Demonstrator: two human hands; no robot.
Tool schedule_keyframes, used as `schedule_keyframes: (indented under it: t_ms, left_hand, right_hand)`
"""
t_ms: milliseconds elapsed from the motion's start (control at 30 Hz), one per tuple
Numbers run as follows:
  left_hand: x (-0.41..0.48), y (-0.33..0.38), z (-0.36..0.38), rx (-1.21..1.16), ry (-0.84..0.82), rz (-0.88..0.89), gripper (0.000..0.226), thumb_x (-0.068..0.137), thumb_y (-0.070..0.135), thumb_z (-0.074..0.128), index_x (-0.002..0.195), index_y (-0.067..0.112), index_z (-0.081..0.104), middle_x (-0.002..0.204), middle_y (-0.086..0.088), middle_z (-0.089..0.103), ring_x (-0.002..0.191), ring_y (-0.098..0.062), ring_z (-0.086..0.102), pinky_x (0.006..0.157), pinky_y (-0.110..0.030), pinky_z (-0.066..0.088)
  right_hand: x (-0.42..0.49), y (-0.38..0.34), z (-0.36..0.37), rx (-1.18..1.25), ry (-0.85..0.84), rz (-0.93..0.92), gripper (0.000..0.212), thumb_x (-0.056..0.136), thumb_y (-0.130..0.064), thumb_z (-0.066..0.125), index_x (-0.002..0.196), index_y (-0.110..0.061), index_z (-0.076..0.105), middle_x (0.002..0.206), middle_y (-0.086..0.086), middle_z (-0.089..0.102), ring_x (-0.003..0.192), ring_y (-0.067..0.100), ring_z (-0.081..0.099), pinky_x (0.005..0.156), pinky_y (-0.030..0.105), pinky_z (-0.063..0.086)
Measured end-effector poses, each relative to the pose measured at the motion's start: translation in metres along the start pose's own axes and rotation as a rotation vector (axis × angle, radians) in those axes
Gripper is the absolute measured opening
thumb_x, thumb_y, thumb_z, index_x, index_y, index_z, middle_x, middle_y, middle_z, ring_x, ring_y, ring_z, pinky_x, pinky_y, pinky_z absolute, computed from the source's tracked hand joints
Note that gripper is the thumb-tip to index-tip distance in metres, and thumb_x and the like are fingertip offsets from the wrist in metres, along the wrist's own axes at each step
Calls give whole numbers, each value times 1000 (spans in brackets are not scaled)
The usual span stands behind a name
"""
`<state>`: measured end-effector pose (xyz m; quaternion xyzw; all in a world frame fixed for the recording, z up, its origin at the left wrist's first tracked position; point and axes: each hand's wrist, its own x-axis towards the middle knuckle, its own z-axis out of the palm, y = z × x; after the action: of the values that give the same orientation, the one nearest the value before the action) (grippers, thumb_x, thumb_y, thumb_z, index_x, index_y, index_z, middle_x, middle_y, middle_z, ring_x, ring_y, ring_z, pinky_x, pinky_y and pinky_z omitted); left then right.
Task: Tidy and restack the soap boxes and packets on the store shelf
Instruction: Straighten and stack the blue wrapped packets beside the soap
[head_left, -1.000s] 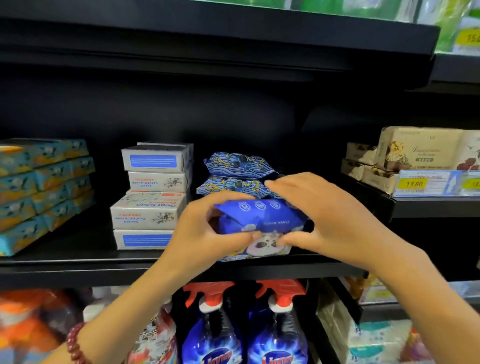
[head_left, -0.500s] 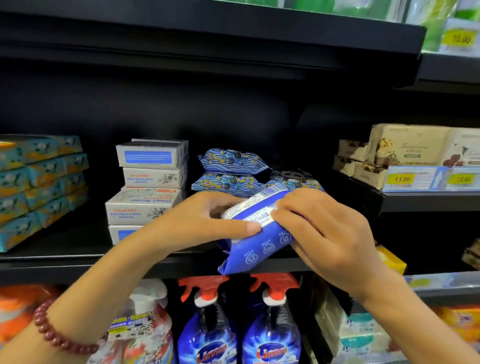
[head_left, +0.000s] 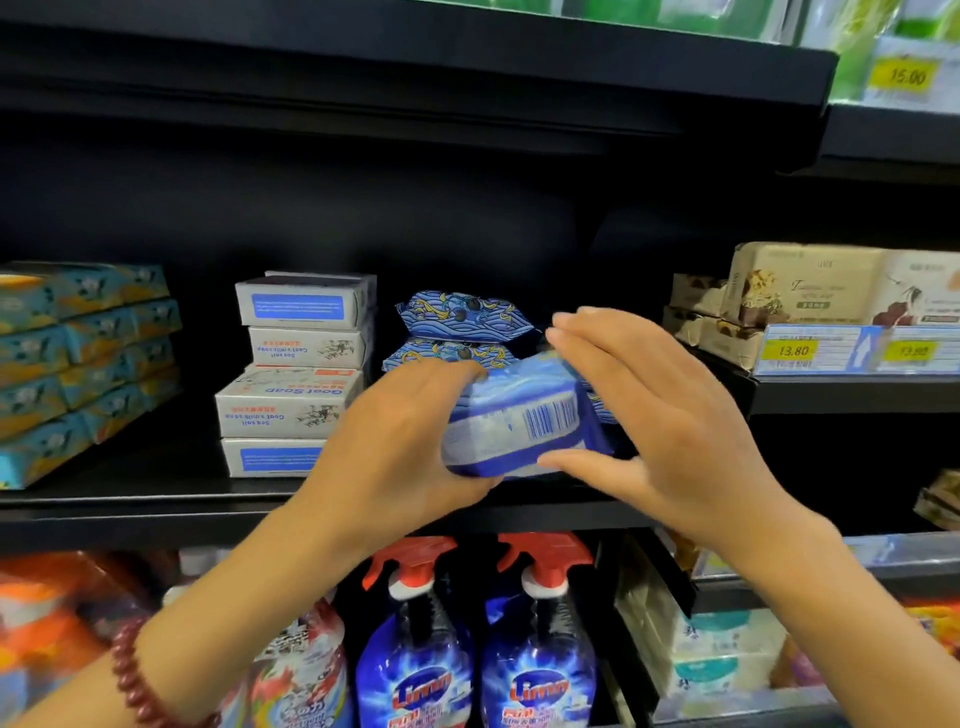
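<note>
Just behind the blue packet (head_left: 519, 415) lie wave-print packets (head_left: 462, 317).

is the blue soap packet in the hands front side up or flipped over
Flipped over: the blue soap packet shows its white barcode label toward the camera while the left hand grips it.

Glossy, smooth plastic film on blue rectangular soap packet (head_left: 519, 421), centre near. Same shiny, crinkled film on blue wave-patterned packets (head_left: 462, 312) behind. Matt white cardboard soap boxes (head_left: 291, 400), left. Matt black metal-looking shelf (head_left: 156, 488). Glossy blue plastic spray bottles (head_left: 415, 675) below.
</note>
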<state>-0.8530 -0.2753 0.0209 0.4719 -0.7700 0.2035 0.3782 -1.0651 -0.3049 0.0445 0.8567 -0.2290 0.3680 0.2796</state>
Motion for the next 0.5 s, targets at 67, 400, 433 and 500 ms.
schedule_keyframes:
  t_ms: [67, 400, 433, 500]
  left_hand:
    - [-3, -1, 6, 115, 4, 109, 69, 50, 18, 90, 110, -1, 62, 98, -12, 65, 84, -33, 62, 72, -34, 45]
    - [-10, 5, -11, 9, 18, 79, 58, 75, 54, 63, 114, 11, 63, 108, 1, 63, 98, -16, 58, 82, -24, 45]
    - [-8, 7, -15, -70, 5, 29, 61, 72, 57, 62, 115, 14, 62, 107, 7, 62, 98, -10, 56, 84, -15, 40]
    - [-4, 5, -20, -176, -20, -41, 70, 64, 57, 69, 120, 17, 60, 105, 16, 55, 98, 0, 50, 87, -5, 31]
  right_hand:
    - [12, -2, -6, -34, -201, 42, 75, 72, -51, 68, 130, -6, 52, 132, 6, 54, 123, 23, 49, 109, 38, 31]
    - [-8, -17, 21, -41, 131, 22, 29, 67, -3, 76, 95, -2, 68, 93, 9, 68, 87, 26, 65, 61, 35, 54]
    - [-11, -18, 25, -47, 194, -1, 24, 68, 1, 74, 92, 0, 69, 92, 10, 68, 87, 27, 65, 64, 35, 54]
    - [-16, -19, 31, -39, 308, -57, 14, 76, 3, 68, 89, 3, 68, 90, 13, 68, 86, 29, 65, 71, 34, 53]
